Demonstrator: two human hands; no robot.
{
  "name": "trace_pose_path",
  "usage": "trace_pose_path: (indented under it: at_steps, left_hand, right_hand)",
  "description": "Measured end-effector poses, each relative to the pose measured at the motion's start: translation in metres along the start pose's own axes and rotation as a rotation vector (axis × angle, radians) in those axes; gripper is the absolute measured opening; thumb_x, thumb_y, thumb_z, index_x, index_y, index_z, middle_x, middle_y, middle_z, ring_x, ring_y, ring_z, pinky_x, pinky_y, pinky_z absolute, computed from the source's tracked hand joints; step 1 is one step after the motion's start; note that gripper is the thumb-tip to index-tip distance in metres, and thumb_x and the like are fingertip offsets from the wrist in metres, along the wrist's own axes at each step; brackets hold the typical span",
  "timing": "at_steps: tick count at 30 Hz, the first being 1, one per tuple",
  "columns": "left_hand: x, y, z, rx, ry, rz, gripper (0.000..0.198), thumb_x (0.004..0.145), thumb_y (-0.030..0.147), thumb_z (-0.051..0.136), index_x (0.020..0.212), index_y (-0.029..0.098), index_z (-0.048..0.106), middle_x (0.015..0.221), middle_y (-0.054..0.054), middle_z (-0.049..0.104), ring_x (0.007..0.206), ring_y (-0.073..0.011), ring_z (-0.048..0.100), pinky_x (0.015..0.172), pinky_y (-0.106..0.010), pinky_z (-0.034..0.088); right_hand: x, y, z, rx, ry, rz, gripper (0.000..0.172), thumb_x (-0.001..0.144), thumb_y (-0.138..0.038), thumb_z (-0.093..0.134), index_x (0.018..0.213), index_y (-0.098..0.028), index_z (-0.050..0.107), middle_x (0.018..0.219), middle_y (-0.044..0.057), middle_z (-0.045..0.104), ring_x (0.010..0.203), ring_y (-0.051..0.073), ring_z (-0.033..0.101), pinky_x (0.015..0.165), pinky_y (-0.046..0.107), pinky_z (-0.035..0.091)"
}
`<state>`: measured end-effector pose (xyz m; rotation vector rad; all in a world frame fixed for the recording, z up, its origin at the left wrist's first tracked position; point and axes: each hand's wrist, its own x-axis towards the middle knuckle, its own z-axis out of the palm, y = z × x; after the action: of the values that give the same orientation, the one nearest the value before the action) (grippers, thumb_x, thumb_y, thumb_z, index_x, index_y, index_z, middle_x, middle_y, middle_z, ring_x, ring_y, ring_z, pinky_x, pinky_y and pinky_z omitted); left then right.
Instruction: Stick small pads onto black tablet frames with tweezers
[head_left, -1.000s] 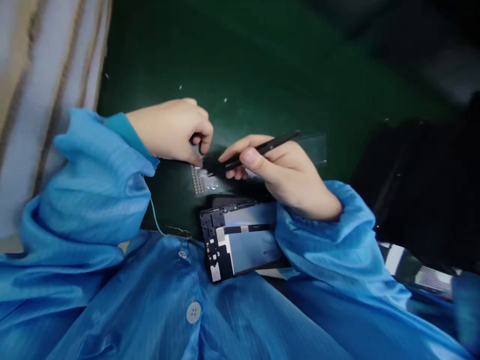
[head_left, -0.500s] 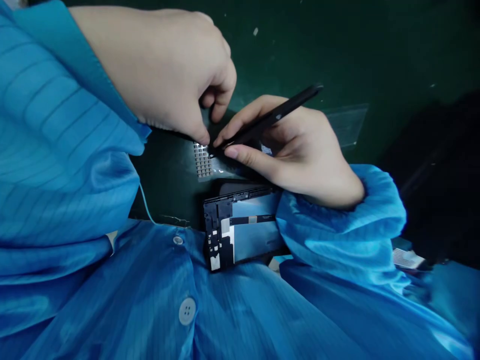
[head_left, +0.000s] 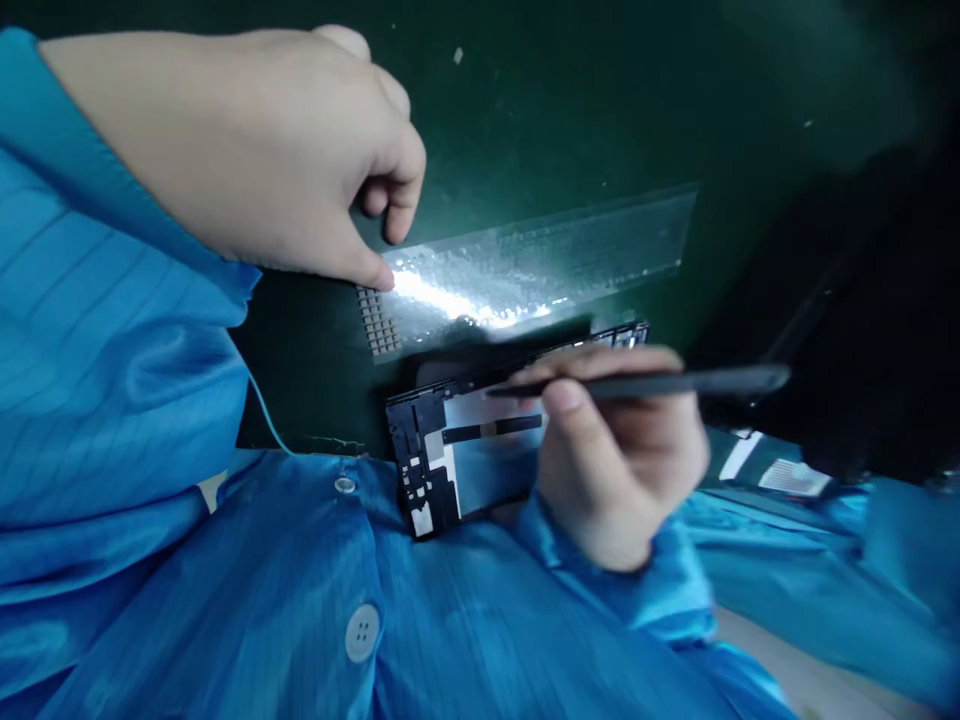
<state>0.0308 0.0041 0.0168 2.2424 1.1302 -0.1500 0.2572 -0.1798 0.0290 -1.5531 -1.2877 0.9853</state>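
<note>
My left hand [head_left: 300,160] has its fingers curled, and its thumb presses on the left end of a clear plastic sheet [head_left: 592,245]. Beside that thumb, rows of small grey pads [head_left: 379,325] sit on the sheet. Slim black tweezers [head_left: 697,382] are pinched in my right hand [head_left: 630,460], which is blurred. Their tip points left, over an opened phone body [head_left: 480,480] lying close to my front. Whether the tip touches the phone or carries a pad is too small to tell. My right hand covers part of the phone's right side.
A dark green work surface [head_left: 570,110] lies under everything, with a small white scrap [head_left: 458,56] on it. Dark material [head_left: 840,290] occupies the right side. Near it lies a white striped piece [head_left: 795,478]. A thin blue cord [head_left: 266,405] hangs by my left sleeve.
My right hand has moved with the tweezers from the pads down and right to above the phone, uncovering the plastic sheet. My left thumb stays on the sheet; the whole view has shifted slightly.
</note>
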Motion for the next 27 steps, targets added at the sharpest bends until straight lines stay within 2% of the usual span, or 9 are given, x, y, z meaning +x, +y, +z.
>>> trace_pose_path:
  at_steps: [2,4,8,14,16,18,22,24,27]
  left_hand:
    - [-0.001,-0.005,0.005,0.097,0.035,0.058,0.052,0.058,0.034,0.105,0.099,0.010,0.084,0.089,0.004,0.054,0.150,-0.0378,0.058,0.129,-0.061,0.046]
    - [-0.001,-0.008,0.008,0.154,0.064,0.086,0.052,0.062,0.036,0.104,0.102,0.011,0.084,0.088,0.005,0.055,0.143,-0.0352,0.063,0.128,-0.064,0.045]
    - [0.000,-0.011,0.011,0.098,0.077,0.071,0.048,0.058,0.029,0.108,0.096,0.011,0.084,0.086,0.004,0.058,0.140,-0.0332,0.063,0.120,-0.045,0.056]
    - [-0.004,-0.018,0.017,-0.492,0.141,0.011,0.019,0.067,-0.004,0.090,0.081,0.004,0.079,0.084,0.001,0.055,0.152,-0.0312,0.050,0.111,-0.029,0.054]
    - [-0.005,-0.018,0.017,-0.578,0.153,-0.020,0.013,0.072,-0.007,0.082,0.075,0.005,0.078,0.081,0.001,0.055,0.154,-0.0305,0.047,0.114,-0.033,0.054]
    - [-0.004,-0.018,0.016,-0.497,0.135,0.002,0.010,0.074,0.000,0.086,0.078,0.007,0.079,0.084,0.000,0.055,0.159,-0.0335,0.043,0.118,-0.038,0.054]
    - [0.000,-0.009,0.008,-0.319,0.047,0.019,0.020,0.078,0.023,0.095,0.081,0.010,0.080,0.091,-0.003,0.054,0.165,-0.0390,0.038,0.113,-0.035,0.059]
    - [0.001,-0.002,0.002,-0.318,0.028,-0.035,0.021,0.079,0.021,0.094,0.074,0.010,0.077,0.086,-0.003,0.052,0.166,-0.0383,0.037,0.114,-0.032,0.058]
    - [0.001,0.008,-0.004,-0.302,0.008,-0.084,0.016,0.075,0.008,0.091,0.073,0.008,0.076,0.081,-0.001,0.047,0.167,-0.0392,0.037,0.121,-0.035,0.052]
  right_hand:
    - [-0.029,0.014,0.009,-0.020,0.120,-0.065,0.009,0.105,-0.028,0.068,0.110,-0.033,0.063,0.095,0.003,0.072,0.092,0.026,0.078,0.086,0.050,0.071]
    - [-0.042,0.026,0.018,-0.037,0.143,-0.139,0.011,0.106,-0.026,0.065,0.113,-0.034,0.060,0.096,0.004,0.074,0.093,0.027,0.078,0.088,0.053,0.071]
    - [-0.038,0.034,0.026,-0.073,0.134,-0.196,0.017,0.104,-0.020,0.067,0.114,-0.032,0.062,0.102,0.004,0.079,0.097,0.025,0.080,0.088,0.049,0.071]
    - [-0.038,0.023,0.020,-0.036,0.079,-0.204,0.024,0.101,-0.011,0.070,0.115,-0.030,0.066,0.105,0.005,0.080,0.102,0.023,0.081,0.091,0.045,0.070]
    - [-0.034,0.015,0.013,-0.080,0.018,-0.178,0.025,0.101,-0.011,0.072,0.117,-0.029,0.066,0.109,0.005,0.081,0.105,0.024,0.082,0.093,0.047,0.071]
    - [-0.020,0.006,0.005,-0.124,-0.073,-0.134,0.026,0.101,-0.014,0.076,0.120,-0.030,0.069,0.114,0.005,0.083,0.108,0.024,0.083,0.096,0.047,0.071]
    - [0.035,-0.007,0.001,-0.150,-0.404,-0.156,0.016,0.103,-0.024,0.079,0.117,-0.028,0.072,0.118,0.004,0.084,0.114,0.024,0.083,0.105,0.045,0.072]
    - [0.063,-0.007,0.007,-0.166,-0.552,-0.187,0.010,0.106,-0.032,0.075,0.115,-0.029,0.071,0.119,0.004,0.083,0.116,0.026,0.082,0.108,0.047,0.071]
    - [0.087,-0.001,0.017,-0.199,-0.668,-0.178,0.016,0.108,-0.045,0.073,0.114,-0.030,0.071,0.121,0.005,0.083,0.117,0.027,0.081,0.110,0.049,0.071]
